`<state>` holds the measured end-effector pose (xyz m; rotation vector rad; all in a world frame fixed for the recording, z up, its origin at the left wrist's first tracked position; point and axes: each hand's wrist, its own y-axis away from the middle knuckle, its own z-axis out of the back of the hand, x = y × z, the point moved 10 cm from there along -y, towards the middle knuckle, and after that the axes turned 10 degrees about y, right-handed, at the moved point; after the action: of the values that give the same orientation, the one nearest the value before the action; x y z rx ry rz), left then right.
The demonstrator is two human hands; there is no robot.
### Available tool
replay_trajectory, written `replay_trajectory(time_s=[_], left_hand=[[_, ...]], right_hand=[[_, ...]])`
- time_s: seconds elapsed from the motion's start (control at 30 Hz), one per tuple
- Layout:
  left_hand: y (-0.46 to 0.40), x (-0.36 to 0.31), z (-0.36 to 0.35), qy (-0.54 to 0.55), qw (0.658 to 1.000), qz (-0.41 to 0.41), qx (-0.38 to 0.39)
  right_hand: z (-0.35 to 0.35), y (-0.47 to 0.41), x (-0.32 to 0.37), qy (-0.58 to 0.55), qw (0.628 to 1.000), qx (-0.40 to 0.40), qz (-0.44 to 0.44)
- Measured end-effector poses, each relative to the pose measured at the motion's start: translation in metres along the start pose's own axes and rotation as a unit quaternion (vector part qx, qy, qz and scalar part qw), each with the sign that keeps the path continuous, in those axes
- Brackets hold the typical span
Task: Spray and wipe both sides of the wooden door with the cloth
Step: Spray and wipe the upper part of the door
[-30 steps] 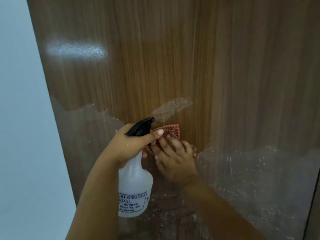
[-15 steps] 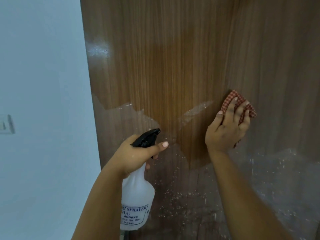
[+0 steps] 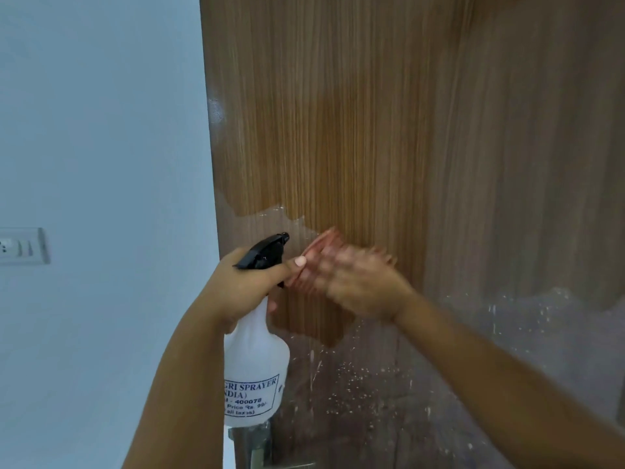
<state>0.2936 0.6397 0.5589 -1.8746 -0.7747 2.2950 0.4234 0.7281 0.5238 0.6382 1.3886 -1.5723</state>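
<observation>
My right hand point(image 3: 358, 286) has swept back left across the door point(image 3: 372, 130): half a second ago it pressed the cloth point(image 3: 318, 262) out to the right of the dry patch, now it sits just beside my left hand point(image 3: 243, 286), near the nozzle. The hand and cloth are motion-blurred, so I read this as mid-stroke. The fingers look laid flat over the cloth, pushing it against the wood, but the blur means I cannot tell the exact finger shape.

The left hand grips the spray bottle point(image 3: 255, 374) round its neck, index finger out along the black trigger head point(image 3: 267, 253). The bottle hangs upright, close to the door's left edge, in much the same pose as before.

The view has also shifted left; more of the wall point(image 3: 101, 164) and a switch plate point(image 3: 23, 246) show now.

The lower door is wet and speckled with droplets, and a dry tongue of wood runs down the middle. My judgement: wiping on this side is under way, with the lower wet band left to do and the other side not yet started.
</observation>
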Motion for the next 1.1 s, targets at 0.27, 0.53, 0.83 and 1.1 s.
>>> replay_trajectory(time_s=[0.27,0.53,0.83,1.1], left_hand=[[0.025,0.020,0.022,-0.013,0.998,0.047,-0.034],[0.050,0.033,0.043,-0.011,0.997,0.063,-0.035],[0.067,0.028,0.089,-0.039,0.995,0.026,-0.090],[0.064,0.018,0.095,-0.048,0.995,0.013,-0.089]], right_hand=[[0.023,0.026,-0.117,-0.099,0.796,-0.085,-0.592],[0.019,-0.025,-0.002,-0.026,0.986,-0.052,-0.154],[0.049,-0.091,-0.014,-0.055,0.936,-0.094,-0.334],[0.014,-0.083,0.142,-0.006,0.978,-0.036,0.205]])
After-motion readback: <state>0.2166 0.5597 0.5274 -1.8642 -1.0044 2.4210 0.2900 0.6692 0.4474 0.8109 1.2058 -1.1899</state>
